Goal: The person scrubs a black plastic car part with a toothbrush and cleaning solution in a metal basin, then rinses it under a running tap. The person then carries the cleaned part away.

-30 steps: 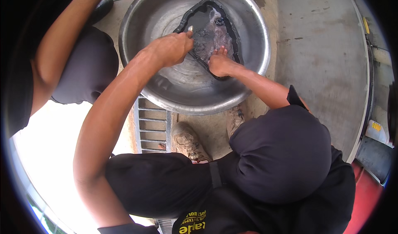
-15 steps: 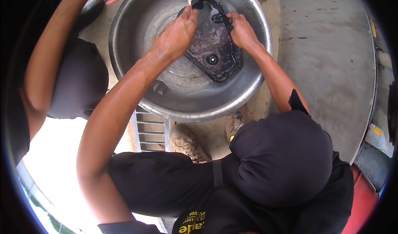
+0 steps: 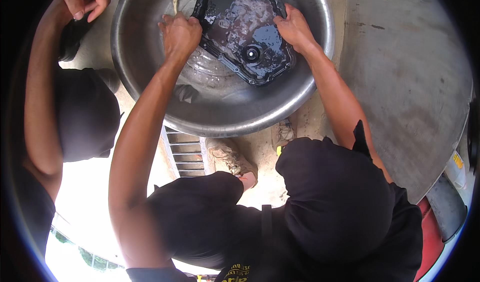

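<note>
Both hands grip in the basin [image 3: 150,89]: left hand [image 3: 181,32] clamps a brush [image 3: 175,3], right hand [image 3: 294,28] the still-oily pan [image 3: 243,29]; cleaning seems unfinished.

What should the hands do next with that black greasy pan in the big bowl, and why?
Probably brush the pan's inside. The left hand holds a small brush at the edge of the black pan, the right hand steadies the far rim, and the pan lies tilted in the metal basin, still coated in oily liquid.
</note>
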Demonstrator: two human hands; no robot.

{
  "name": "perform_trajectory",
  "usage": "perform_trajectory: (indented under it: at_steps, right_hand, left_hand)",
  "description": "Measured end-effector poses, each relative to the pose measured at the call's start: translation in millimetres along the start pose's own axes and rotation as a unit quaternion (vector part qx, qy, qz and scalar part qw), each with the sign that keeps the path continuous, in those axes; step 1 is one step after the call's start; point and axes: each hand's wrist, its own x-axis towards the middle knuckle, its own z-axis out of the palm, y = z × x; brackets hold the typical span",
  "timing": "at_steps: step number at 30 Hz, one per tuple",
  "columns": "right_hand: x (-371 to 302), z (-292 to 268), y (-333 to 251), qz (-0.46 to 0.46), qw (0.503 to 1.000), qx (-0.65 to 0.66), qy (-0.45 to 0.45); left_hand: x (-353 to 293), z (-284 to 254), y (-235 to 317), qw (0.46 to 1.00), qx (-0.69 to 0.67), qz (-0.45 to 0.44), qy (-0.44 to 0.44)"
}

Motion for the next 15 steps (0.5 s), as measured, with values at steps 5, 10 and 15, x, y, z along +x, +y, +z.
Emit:
perform_trajectory:
  at_steps: [5,10,15]
  right_hand:
    - [-38.1,-10.2,-21.6,0.018,0.992,0.126,0.012]
    - [-97.9,-73.5,-71.8,-0.034,0.966,0.188,0.172]
    - [-172.9,-215.5,-147.2,0.061,0.957,0.285,-0.001]
  left_hand:
    - [-18.4,-21.2,-2.1,0.992,-0.030,0.012,0.121]
    - [-89.7,-82.2,61.2,0.922,-0.360,-0.137,0.024]
    - [-154.6,-207.3,180.9,0.768,-0.565,-0.295,-0.049]
